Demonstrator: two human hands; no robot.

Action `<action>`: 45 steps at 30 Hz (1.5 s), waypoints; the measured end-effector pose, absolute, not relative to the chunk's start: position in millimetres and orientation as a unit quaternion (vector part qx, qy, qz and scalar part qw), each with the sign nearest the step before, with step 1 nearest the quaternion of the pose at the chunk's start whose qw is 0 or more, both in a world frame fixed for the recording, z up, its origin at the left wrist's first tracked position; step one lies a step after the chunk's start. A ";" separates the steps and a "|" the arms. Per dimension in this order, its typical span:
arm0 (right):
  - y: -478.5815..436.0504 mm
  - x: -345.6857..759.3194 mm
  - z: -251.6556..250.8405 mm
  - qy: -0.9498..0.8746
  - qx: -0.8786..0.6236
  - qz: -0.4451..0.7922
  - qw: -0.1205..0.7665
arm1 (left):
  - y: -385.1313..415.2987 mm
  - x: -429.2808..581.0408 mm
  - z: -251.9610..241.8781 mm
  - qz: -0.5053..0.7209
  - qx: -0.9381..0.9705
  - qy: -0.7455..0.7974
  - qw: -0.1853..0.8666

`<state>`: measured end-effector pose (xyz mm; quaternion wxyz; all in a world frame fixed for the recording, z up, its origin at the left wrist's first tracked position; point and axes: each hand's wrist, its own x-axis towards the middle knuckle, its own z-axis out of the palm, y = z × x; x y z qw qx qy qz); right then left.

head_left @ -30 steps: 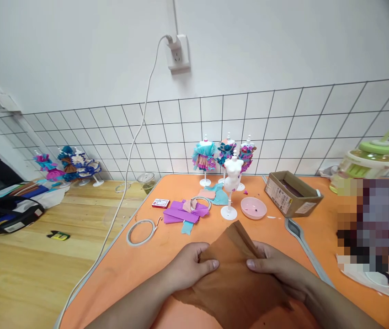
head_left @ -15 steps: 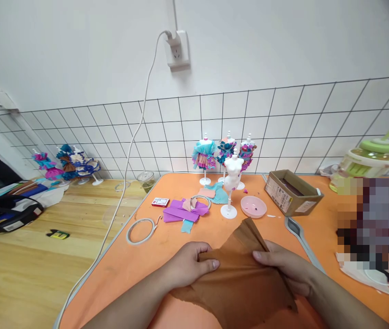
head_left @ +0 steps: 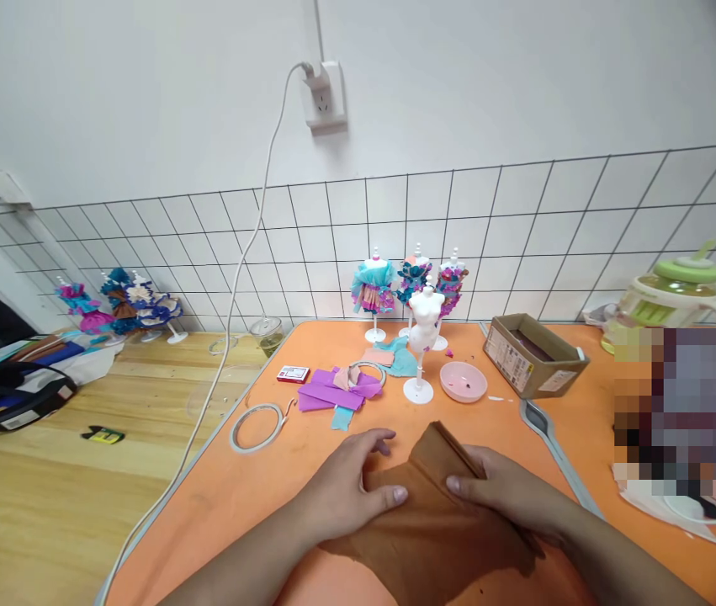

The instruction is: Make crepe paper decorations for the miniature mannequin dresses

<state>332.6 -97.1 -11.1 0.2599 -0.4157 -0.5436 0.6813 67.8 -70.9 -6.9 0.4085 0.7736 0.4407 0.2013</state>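
Observation:
A large piece of brown crepe paper (head_left: 421, 530) lies creased at the front of the orange table, its upper part folded over. My right hand (head_left: 500, 488) grips the folded part, thumb on top and the other fingers mostly hidden behind it. My left hand (head_left: 358, 488) is at the paper's left edge with thumb and index finger apart; the thumb rests on the paper and the index finger is raised off it. Beyond the paper stands a bare white mini dress form (head_left: 426, 320) on a round base, beside a pink dish (head_left: 464, 382) with small bits in it.
Purple paper strips (head_left: 338, 391), a tape roll (head_left: 257, 427) and a small red-and-white box (head_left: 293, 374) lie to the left. Dressed mini forms (head_left: 373, 290) stand behind. A cardboard box (head_left: 534, 358) and a green-lidded jug (head_left: 673, 295) are at right. A white cable (head_left: 231, 311) hangs along the left edge.
My left index finger has lifted and spread away from the paper. My right hand has shifted slightly left, and the paper's upper fold sits lower and more closed over.

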 end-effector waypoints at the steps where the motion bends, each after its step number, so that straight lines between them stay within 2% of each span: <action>1: -99.0 331.2 -10.6 -0.560 -0.404 0.685 0.234 | -72.3 68.2 -5.1 0.203 0.780 0.424 0.412; 4: -102.7 327.0 -9.6 -0.603 -0.384 0.675 0.185 | -76.1 70.6 -2.0 0.131 0.782 0.376 0.479; 7: -100.8 326.6 -9.2 -0.609 -0.412 0.638 0.228 | -77.6 74.1 -5.3 0.058 0.755 0.411 0.507; 9: -97.1 330.2 -10.1 -0.599 -0.448 0.608 0.267 | -76.6 75.7 -9.1 0.060 0.737 0.433 0.515; 12: -92.1 337.8 -15.7 -0.618 -0.489 0.548 0.279 | -73.4 75.8 -12.4 0.078 0.725 0.434 0.529; 15: -91.3 339.0 -24.4 -0.685 -0.535 0.408 0.280 | -70.9 73.7 -12.0 0.076 0.748 0.465 0.467; 18: -95.4 329.8 -26.8 -0.743 -0.586 0.165 0.279 | -70.4 70.8 -9.7 0.050 0.787 0.518 0.332; 20: -100.4 320.7 -22.7 -0.753 -0.607 0.078 0.241 | -70.8 68.9 -7.3 0.023 0.799 0.543 0.258; 22: -105.9 312.6 -17.5 -0.744 -0.643 0.083 0.162 | -71.6 67.7 -4.0 0.012 0.800 0.558 0.219; 25: -111.3 304.9 -15.8 -0.747 -0.651 0.109 0.081 | -74.0 69.2 2.5 0.071 0.822 0.533 0.191; 28: -111.1 302.2 -23.1 -0.784 -0.609 0.085 0.087 | -78.0 73.7 7.2 0.119 0.867 0.442 0.197; 34: -103.8 309.3 -30.6 -0.819 -0.548 0.095 0.143 | -80.5 75.2 2.2 0.030 0.896 0.381 0.226; 40: -81.0 330.7 -30.2 -0.778 -0.581 0.084 0.226 | -75.6 68.1 4.8 0.010 0.902 0.330 0.277; 45: -68.6 330.4 -38.1 -0.825 -0.544 0.089 0.122 | -71.3 56.1 5.4 0.001 0.895 0.324 0.307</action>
